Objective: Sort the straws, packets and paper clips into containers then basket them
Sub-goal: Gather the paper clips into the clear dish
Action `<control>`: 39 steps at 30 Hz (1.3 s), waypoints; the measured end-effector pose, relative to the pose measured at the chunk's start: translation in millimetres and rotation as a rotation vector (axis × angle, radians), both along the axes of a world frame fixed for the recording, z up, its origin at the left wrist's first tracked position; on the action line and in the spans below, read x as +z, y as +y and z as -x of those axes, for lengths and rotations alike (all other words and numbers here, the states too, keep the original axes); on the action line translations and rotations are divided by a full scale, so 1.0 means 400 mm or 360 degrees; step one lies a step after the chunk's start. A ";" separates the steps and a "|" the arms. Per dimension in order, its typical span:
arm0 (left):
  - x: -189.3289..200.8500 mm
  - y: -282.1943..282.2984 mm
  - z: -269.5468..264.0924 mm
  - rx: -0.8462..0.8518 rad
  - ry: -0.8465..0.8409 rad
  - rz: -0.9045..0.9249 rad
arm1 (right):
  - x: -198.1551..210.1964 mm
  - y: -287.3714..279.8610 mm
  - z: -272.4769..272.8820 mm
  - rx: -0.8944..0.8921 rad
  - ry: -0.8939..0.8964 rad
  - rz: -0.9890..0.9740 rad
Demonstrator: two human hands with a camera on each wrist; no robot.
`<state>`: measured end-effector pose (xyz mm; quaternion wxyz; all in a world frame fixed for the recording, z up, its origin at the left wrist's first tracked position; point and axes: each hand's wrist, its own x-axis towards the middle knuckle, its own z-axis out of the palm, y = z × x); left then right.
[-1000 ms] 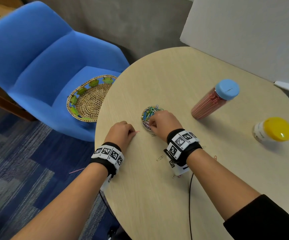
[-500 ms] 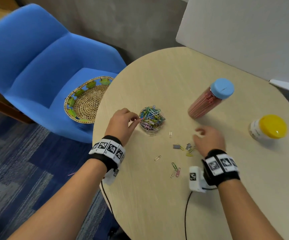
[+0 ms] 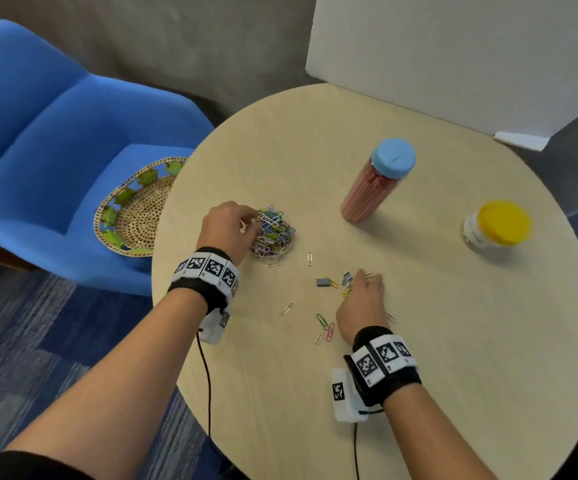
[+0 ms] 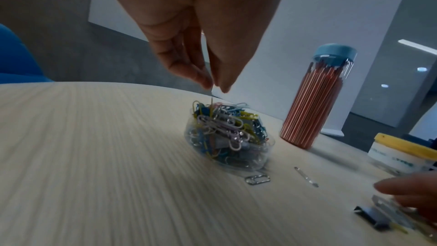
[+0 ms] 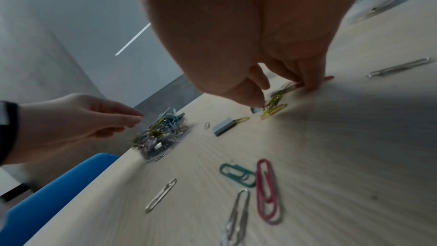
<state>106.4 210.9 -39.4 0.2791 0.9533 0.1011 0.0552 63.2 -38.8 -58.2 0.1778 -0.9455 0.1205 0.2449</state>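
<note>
A small clear container (image 3: 275, 237) (image 4: 227, 137) (image 5: 163, 136) is heaped with coloured paper clips. My left hand (image 3: 251, 221) (image 4: 214, 86) hovers just over its left rim, fingers straight and close together, holding nothing I can see. My right hand (image 3: 363, 278) (image 5: 281, 94) is down on the table, thumb and fingers curled around a small bunch of yellow paper clips (image 5: 274, 107) beside a grey binder clip (image 3: 324, 282) (image 5: 223, 128). Loose clips lie nearby: green (image 3: 321, 321) (image 5: 237, 174), pink (image 3: 330, 331) (image 5: 268, 190), silver (image 3: 287, 309) (image 5: 162, 195).
A tall container of red straws with a blue lid (image 3: 374, 181) (image 4: 314, 100) stands behind the clips. A yellow-lidded jar (image 3: 495, 225) sits at the right. A woven basket (image 3: 135, 206) rests on the blue chair (image 3: 55, 140) left of the round table (image 3: 453, 341).
My right hand left the clip container, swung right, and came down on the loose clips. My left hand moved from the table to above the container.
</note>
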 end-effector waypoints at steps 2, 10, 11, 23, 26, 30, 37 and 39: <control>0.002 0.001 0.018 0.0015 -0.0154 0.0055 | 0.000 0.006 -0.009 0.0012 -0.0065 -0.0086; -0.084 -0.110 0.189 -0.0231 0.0091 0.0200 | 0.013 0.077 -0.011 0.0500 -0.0225 -0.0307; -0.099 -0.119 0.202 -0.0196 0.0095 0.0262 | 0.023 0.064 -0.008 0.0499 -0.0244 -0.0329; -0.097 -0.189 0.210 -0.0345 0.0230 -0.0180 | 0.057 -0.002 -0.038 0.0448 -0.0091 0.0112; -0.082 -0.204 0.218 -0.0526 0.0353 -0.0183 | 0.072 0.015 -0.071 0.0597 -0.0158 0.0122; -0.052 -0.193 0.236 -0.0622 0.0541 -0.0258 | 0.066 0.064 -0.080 0.1318 -0.0133 0.0111; -0.065 -0.185 0.257 -0.0574 0.0611 -0.0052 | 0.095 -0.028 0.006 0.1276 -0.0057 -0.0146; -0.075 -0.201 0.270 -0.0618 0.0568 0.0012 | 0.099 -0.087 0.010 0.0970 -0.0242 -0.0209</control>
